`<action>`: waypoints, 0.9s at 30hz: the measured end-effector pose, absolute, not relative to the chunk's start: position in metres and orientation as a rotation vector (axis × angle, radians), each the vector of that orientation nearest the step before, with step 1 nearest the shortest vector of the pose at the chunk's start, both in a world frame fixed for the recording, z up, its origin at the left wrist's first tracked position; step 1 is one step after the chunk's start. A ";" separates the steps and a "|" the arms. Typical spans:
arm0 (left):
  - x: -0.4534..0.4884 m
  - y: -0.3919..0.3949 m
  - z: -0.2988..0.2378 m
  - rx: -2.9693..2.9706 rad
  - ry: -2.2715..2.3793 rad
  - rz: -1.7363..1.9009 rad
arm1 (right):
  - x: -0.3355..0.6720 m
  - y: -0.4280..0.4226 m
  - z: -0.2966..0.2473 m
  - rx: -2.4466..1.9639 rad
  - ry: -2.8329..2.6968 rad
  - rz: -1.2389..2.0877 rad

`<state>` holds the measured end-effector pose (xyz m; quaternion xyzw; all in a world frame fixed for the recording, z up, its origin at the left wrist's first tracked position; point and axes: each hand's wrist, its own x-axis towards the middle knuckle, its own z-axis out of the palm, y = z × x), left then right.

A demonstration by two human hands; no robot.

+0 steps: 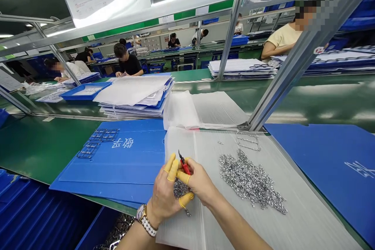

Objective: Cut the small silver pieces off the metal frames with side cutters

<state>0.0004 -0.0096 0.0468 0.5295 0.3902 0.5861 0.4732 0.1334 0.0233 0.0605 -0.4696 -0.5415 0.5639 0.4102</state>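
Note:
My left hand, in yellow finger cots and with a watch at the wrist, is cupped around a cluster of small shiny metal parts. One or more of these parts hang below the palm. My right hand, also in finger cots, grips red-handled nippers whose dark tips point up and away from me. Both hands meet above a white foam sheet. To their right lies a heap of similar metal parts, and beyond it a thin metal frame.
Several small metal frames with parts lie on a blue board at left. Behind stand stacked sheets and a blue tray. A metal post rises at right. Below left, a blue bin holds metal pieces. Co-workers sit farther back.

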 end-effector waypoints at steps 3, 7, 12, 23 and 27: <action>-0.003 -0.012 0.046 1.432 1.007 1.433 | 0.133 0.021 0.061 -1.156 -1.386 1.326; -0.010 -0.013 0.043 1.237 1.062 1.524 | 0.130 0.015 0.062 -1.177 -1.481 1.098; -0.006 -0.004 0.036 0.544 0.718 1.364 | 0.108 -0.002 0.043 -1.016 -1.917 0.632; -0.009 0.008 0.034 0.241 0.545 1.235 | 0.119 -0.013 0.061 -1.222 -2.202 0.338; -0.008 0.007 0.031 0.319 0.635 1.264 | 0.128 -0.001 0.066 -1.548 -2.363 0.310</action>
